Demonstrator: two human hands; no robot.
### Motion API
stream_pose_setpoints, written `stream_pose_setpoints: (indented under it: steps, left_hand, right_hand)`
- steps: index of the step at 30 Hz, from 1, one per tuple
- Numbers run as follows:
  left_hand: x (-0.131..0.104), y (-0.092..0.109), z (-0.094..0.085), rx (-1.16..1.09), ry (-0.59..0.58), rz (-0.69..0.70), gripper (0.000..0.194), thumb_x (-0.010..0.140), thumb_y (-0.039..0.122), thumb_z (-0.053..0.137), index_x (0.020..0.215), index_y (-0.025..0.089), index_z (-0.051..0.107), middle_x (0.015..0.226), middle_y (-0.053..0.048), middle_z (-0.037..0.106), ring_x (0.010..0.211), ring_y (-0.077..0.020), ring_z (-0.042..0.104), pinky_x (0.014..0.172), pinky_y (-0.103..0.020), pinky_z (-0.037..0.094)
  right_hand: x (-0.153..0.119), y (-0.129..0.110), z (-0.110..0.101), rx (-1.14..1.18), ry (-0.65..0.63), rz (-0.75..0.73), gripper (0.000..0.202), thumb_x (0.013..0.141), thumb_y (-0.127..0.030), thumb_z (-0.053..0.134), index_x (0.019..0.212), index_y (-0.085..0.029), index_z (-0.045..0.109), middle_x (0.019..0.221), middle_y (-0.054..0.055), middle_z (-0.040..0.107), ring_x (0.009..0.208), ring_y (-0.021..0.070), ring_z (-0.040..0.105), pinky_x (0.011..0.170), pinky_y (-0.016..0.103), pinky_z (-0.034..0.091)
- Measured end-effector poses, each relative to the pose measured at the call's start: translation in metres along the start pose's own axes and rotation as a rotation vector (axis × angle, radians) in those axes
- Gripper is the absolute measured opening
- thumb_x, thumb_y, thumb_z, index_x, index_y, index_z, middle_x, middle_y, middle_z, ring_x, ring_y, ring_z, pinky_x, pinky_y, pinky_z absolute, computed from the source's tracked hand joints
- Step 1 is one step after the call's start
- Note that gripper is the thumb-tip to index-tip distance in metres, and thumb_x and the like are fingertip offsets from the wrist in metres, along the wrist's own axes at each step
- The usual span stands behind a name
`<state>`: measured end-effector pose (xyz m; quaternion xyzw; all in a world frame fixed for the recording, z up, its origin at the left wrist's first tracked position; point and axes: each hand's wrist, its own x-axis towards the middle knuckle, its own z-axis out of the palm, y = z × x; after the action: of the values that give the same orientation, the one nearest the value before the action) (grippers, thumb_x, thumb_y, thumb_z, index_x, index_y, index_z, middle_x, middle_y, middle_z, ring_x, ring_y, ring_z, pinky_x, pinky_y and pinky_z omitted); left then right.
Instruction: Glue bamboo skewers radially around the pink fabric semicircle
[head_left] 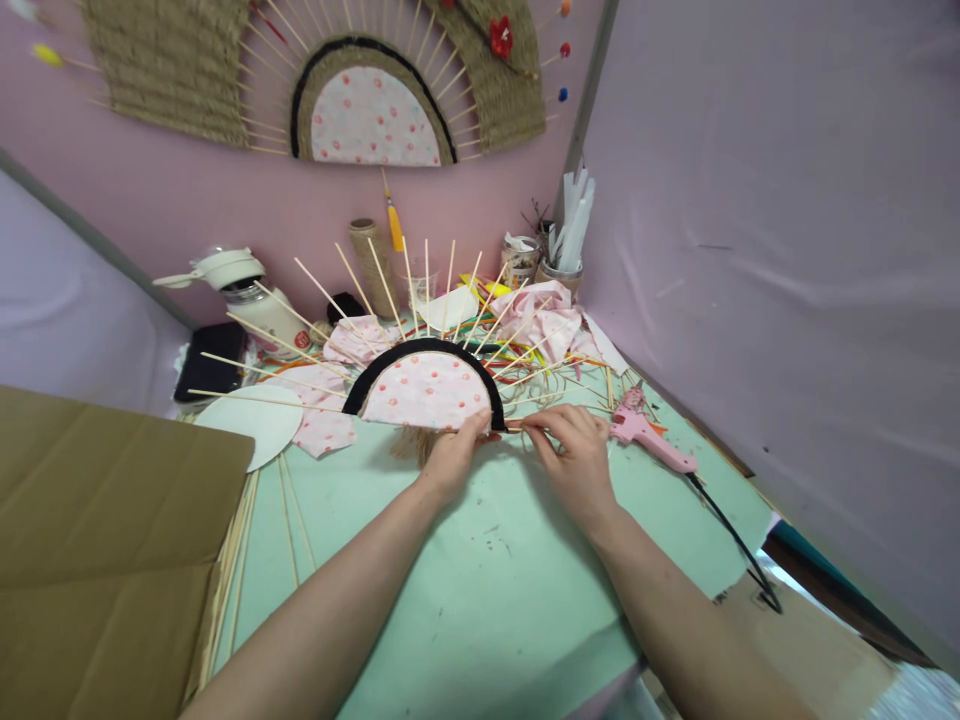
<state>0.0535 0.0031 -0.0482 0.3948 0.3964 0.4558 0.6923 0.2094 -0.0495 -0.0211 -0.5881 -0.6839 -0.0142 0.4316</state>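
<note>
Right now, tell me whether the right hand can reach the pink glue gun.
Probably yes: the pink glue gun lies just beside the right hand, with nothing bulky between, though that hand is busy at the half-round piece.

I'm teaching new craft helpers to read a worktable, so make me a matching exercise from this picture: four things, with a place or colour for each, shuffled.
Things
1. Half-disc
2. Glue gun
3. Tassel
4. Cardboard

Places or colours
A. Yellow
B. At the picture's left edge
C. Held in the left hand
D. Pink, to the right of the right hand

Pairs: 1-C, 2-D, 3-A, 4-B
</note>
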Motion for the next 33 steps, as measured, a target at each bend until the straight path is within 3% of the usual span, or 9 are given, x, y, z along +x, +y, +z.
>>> stream_pose_setpoints:
  steps: [8,15,23,33]
  left_hand:
    - [0.000,0.001,-0.001,0.021,0.006,-0.017,0.037,0.077,0.048,0.066,0.093,0.017,0.075,0.105,-0.008,0.074,0.109,-0.0290,0.064,0.090,-0.038,0.053]
    - [-0.003,0.007,0.006,-0.040,-0.090,-0.015,0.037,0.077,0.049,0.064,0.090,0.016,0.076,0.098,-0.009,0.076,0.097,-0.0268,0.070,0.086,-0.036,0.054]
    - [-0.006,0.010,0.010,-0.144,-0.080,-0.036,0.032,0.076,0.043,0.068,0.089,0.015,0.076,0.094,-0.007,0.076,0.095,-0.0260,0.069,0.087,-0.038,0.055]
    - [-0.006,0.012,0.011,-0.100,-0.094,-0.025,0.029,0.077,0.043,0.064,0.084,0.018,0.076,0.095,-0.008,0.076,0.101,-0.0281,0.068,0.088,-0.037,0.054]
  right_hand:
    - [0.001,0.000,-0.001,-0.090,-0.091,-0.024,0.009,0.094,-0.018,0.054,0.088,-0.021,0.060,0.088,0.003,0.066,0.087,0.0212,0.053,0.079,0.036,0.029]
    - [0.000,0.002,0.001,-0.162,-0.144,-0.011,0.012,0.093,-0.014,0.050,0.086,-0.022,0.056,0.089,0.004,0.063,0.087,0.0224,0.050,0.077,0.036,0.029]
    - [0.000,0.002,0.000,-0.171,-0.174,0.007,0.014,0.093,-0.011,0.049,0.085,-0.022,0.055,0.088,0.004,0.063,0.087,0.0216,0.050,0.077,0.035,0.028]
    - [0.000,0.002,-0.001,-0.159,-0.162,0.001,0.017,0.090,-0.007,0.047,0.085,-0.022,0.053,0.087,0.004,0.062,0.086,0.0221,0.050,0.076,0.036,0.028]
